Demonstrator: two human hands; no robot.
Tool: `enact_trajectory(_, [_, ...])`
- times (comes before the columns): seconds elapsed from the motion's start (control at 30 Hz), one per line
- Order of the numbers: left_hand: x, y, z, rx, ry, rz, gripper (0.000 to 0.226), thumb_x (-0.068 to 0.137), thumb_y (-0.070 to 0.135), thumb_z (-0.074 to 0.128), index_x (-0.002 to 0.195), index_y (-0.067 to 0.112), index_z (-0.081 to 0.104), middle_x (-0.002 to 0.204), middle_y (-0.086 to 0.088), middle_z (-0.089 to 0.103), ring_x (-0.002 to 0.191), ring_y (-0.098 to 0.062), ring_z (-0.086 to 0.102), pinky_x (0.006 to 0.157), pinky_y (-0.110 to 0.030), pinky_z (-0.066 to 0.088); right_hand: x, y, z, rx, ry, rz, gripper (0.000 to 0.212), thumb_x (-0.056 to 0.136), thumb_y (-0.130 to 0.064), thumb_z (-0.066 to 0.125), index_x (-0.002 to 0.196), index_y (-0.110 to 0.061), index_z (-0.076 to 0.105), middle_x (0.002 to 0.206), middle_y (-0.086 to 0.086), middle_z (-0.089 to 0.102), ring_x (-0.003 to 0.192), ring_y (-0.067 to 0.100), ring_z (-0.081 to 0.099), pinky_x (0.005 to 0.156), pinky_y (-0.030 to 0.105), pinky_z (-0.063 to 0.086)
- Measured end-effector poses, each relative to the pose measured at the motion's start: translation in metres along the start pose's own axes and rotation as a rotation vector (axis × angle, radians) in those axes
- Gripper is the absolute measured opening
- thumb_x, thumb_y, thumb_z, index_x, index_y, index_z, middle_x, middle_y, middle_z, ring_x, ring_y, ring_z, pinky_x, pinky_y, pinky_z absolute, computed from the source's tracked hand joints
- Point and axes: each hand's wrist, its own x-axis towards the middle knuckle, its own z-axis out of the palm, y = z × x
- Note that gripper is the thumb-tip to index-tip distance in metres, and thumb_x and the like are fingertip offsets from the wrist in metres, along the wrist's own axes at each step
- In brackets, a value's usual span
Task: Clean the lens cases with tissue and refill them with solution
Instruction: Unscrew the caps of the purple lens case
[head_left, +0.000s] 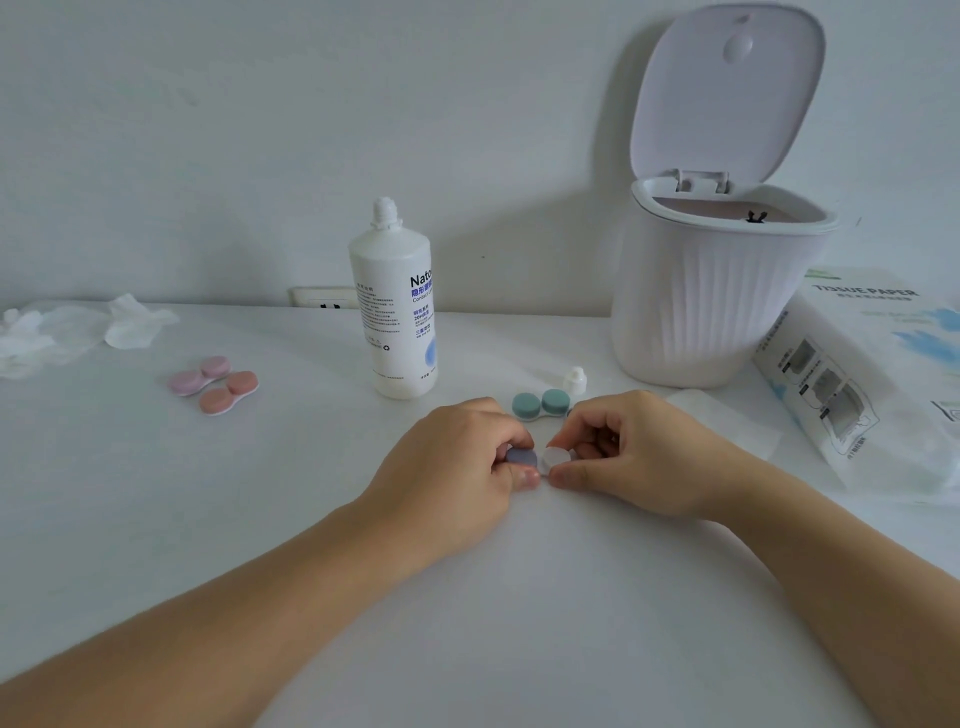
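I am working at a plain white table (519, 597) pushed against a pale wall, where a white wall socket (322, 299) peeks over the table's far edge. At twelve o'clock from my hands stands the tall white plastic solution bottle (395, 306), uncapped, with its small white cap (575, 379) lying by the teal twin-cup lens case (540, 404). At two o'clock sits the ribbed white bin (711, 296), lid up, and past it the white soft pack of tissue paper (883, 364), cut off by the frame. At ten o'clock lie the pink lens case (200, 375) and the orange lens case (230, 392), with crumpled white tissues (78, 330) beyond.

My left hand (457, 467) pinches the blue-grey lid of the small lens case (521, 458), and my right hand (639, 452) grips its white lid (555, 457) with curled fingers. The case body is hidden under my fingers. A flat tissue sheet (727, 415) lies partly behind my right hand.
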Motion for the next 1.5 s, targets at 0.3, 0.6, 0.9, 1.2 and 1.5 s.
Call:
enact_trajectory(0.3, [0.003, -0.005, 0.000, -0.045, 0.013, -0.041, 0.023, 0.077, 0.049, 0.080, 0.079, 0.030, 0.068, 0.077, 0.013, 0.054, 0.072, -0.004, 0.053, 0.061, -0.026, 0.042, -0.001, -0.003, 0.002, 0.006, 0.006, -0.003, 0.026, 0.076, -0.041, 0.084, 0.070, -0.028, 0.063, 0.052, -0.017, 0.050, 0.049, 0.002, 0.040, 0.050, 0.012, 0.034])
enact_trajectory(0.6, [0.001, -0.012, -0.016, -0.224, -0.156, 0.006, 0.045, 0.076, 0.040, 0.084, 0.117, 0.045, 0.067, 0.077, 0.023, 0.063, 0.057, 0.000, 0.052, 0.059, -0.011, 0.041, -0.004, -0.001, -0.001, 0.001, -0.018, -0.024, 0.019, 0.080, -0.031, 0.082, 0.074, -0.032, 0.064, 0.055, -0.017, 0.051, 0.051, 0.001, 0.042, 0.054, 0.011, 0.037])
enact_trajectory(0.9, [0.003, -0.011, -0.017, -0.200, -0.101, 0.066, 0.024, 0.076, 0.034, 0.084, 0.095, 0.040, 0.073, 0.084, 0.026, 0.061, 0.057, -0.004, 0.046, 0.057, -0.013, 0.037, -0.004, -0.004, -0.003, -0.003, -0.031, -0.012, 0.018, 0.080, -0.029, 0.082, 0.074, -0.029, 0.065, 0.054, -0.018, 0.051, 0.050, 0.002, 0.042, 0.054, 0.011, 0.037])
enact_trajectory(1.2, [0.001, -0.014, -0.018, -0.215, -0.119, 0.071, 0.033, 0.080, 0.023, 0.079, 0.104, 0.044, 0.071, 0.066, 0.023, 0.060, 0.050, -0.007, 0.038, 0.051, -0.011, 0.033, -0.004, -0.005, -0.004, -0.016, -0.044, -0.003, 0.014, 0.079, -0.031, 0.082, 0.081, -0.024, 0.070, 0.054, -0.016, 0.050, 0.050, 0.002, 0.041, 0.053, 0.012, 0.037])
enact_trajectory(1.5, [0.000, -0.013, -0.017, -0.225, -0.095, 0.066, 0.034, 0.079, 0.026, 0.078, 0.105, 0.047, 0.071, 0.057, 0.012, 0.049, 0.049, -0.007, 0.039, 0.051, -0.011, 0.034, -0.005, -0.005, -0.006, -0.029, -0.045, 0.006, 0.015, 0.078, -0.033, 0.082, 0.079, -0.026, 0.069, 0.055, -0.016, 0.051, 0.050, 0.002, 0.043, 0.054, 0.012, 0.038])
